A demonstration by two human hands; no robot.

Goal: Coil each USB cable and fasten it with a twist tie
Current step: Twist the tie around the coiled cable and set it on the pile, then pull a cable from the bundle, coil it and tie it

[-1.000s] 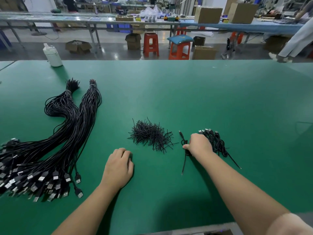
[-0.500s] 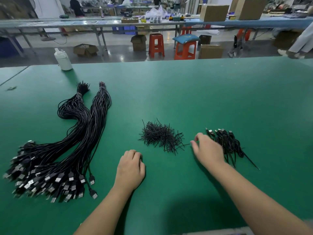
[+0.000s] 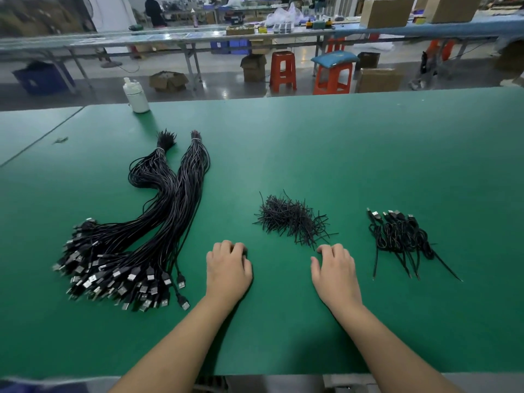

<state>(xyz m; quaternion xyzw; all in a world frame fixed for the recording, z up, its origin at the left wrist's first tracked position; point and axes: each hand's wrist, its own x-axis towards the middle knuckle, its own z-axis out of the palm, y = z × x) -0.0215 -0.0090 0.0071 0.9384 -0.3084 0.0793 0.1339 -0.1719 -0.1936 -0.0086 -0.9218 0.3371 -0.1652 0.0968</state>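
Two long bundles of black USB cables (image 3: 158, 219) lie on the left of the green table (image 3: 340, 154), plugs fanned toward me. A loose heap of black twist ties (image 3: 292, 219) sits in the middle. A small pile of coiled, tied cables (image 3: 402, 236) lies to the right. My left hand (image 3: 228, 269) rests palm down on the table between the bundles and the ties, fingers loosely curled and holding nothing. Just below the ties and left of the coiled pile, my right hand (image 3: 336, 272) rests palm down, also holding nothing.
A white plastic bottle (image 3: 136, 96) stands at the table's far left edge. Beyond the table are orange stools (image 3: 283, 70), cardboard boxes and another long workbench (image 3: 198, 38). A seam (image 3: 42, 137) separates a neighbouring table on the left.
My right hand let go of a coiled cable at the pile and drew back left to rest near the twist ties. My left hand stayed in place.
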